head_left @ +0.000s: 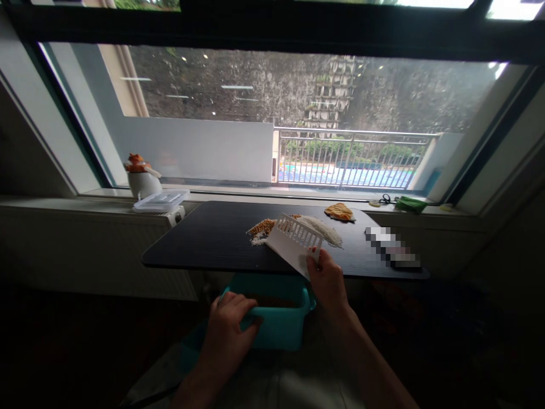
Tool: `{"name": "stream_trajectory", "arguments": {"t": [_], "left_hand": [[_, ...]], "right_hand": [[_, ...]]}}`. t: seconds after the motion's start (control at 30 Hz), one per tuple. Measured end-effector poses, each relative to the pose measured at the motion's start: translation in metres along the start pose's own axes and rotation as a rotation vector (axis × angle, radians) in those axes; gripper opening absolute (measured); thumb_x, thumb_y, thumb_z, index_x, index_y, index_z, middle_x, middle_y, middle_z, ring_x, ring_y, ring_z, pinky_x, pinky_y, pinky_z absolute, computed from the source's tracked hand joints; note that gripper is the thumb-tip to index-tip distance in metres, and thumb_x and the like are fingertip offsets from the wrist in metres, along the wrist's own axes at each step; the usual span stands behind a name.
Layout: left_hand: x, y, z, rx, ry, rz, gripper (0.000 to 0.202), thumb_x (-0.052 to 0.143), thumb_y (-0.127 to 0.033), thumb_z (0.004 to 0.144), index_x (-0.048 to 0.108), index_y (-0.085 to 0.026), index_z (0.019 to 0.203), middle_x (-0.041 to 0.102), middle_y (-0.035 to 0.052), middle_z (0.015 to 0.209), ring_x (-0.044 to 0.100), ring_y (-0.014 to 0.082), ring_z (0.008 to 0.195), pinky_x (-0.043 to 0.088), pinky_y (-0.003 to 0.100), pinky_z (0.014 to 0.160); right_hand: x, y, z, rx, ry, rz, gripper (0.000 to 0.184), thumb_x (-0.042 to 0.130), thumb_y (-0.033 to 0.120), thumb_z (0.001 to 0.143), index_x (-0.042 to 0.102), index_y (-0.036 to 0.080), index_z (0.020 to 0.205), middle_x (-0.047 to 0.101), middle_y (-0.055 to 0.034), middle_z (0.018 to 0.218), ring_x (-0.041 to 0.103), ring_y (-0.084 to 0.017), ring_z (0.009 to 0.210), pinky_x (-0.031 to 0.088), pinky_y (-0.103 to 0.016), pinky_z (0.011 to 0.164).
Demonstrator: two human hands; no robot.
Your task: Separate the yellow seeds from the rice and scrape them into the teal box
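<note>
My left hand (233, 315) grips the near left rim of a teal plastic bin (276, 329), held just below the table's front edge. Inside the bin lies something brownish, too dark to make out. My right hand (327, 278) is closed on a white slotted scoop (293, 247), tilted over the tabletop with its slotted end away from me. Next to the scoop's far end are a pile of yellow-orange kernels (261, 228), which look like corn or beans, and a heap of white rice-like grains (321, 227). The scoop hides part of both piles.
The dark tabletop (204, 238) stands against the windowsill. A folded yellow cloth (339, 212) lies at its back, and a blurred-out object (392, 247) at its right. On the sill are a white pot with an orange top (142, 176), a clear plastic lid (162, 200), scissors (385, 199) and a green bundle (411, 204).
</note>
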State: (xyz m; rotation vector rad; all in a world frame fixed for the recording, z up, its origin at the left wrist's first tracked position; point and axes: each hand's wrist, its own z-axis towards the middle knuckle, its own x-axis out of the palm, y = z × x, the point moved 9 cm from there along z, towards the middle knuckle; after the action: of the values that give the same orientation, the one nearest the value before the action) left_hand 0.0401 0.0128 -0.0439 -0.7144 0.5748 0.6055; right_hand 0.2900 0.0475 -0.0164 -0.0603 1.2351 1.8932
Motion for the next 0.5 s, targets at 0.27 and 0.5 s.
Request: {"name": "stream_trajectory", "arguments": {"t": [0.27,0.5], "left_hand": [[0.004,-0.004,0.002,-0.004,0.028,-0.013,0.014,0.069,-0.016,0.074,0.072,-0.024,0.085,0.071,0.0007,0.079,0.063,0.0271,0.083,0.043,0.047,0.086],[0.008,-0.006,0.002,-0.001,0.05,-0.029,0.013,0.068,-0.017,0.075,0.072,-0.024,0.085,0.071,0.0006,0.08,0.063,0.0261,0.083,0.044,0.046,0.087]], "right_hand": [[-0.029,-0.037,0.034,0.054,-0.086,-0.086,0.032,0.05,0.043,0.079,0.066,0.021,0.097,0.073,-0.0096,0.077,0.069,-0.029,0.075,0.047,-0.036,0.07],[-0.049,-0.072,0.073,0.087,-0.13,-0.097,0.028,0.052,0.039,0.078,0.066,0.021,0.094,0.071,-0.0081,0.074,0.067,-0.028,0.074,0.047,-0.037,0.072]]}}
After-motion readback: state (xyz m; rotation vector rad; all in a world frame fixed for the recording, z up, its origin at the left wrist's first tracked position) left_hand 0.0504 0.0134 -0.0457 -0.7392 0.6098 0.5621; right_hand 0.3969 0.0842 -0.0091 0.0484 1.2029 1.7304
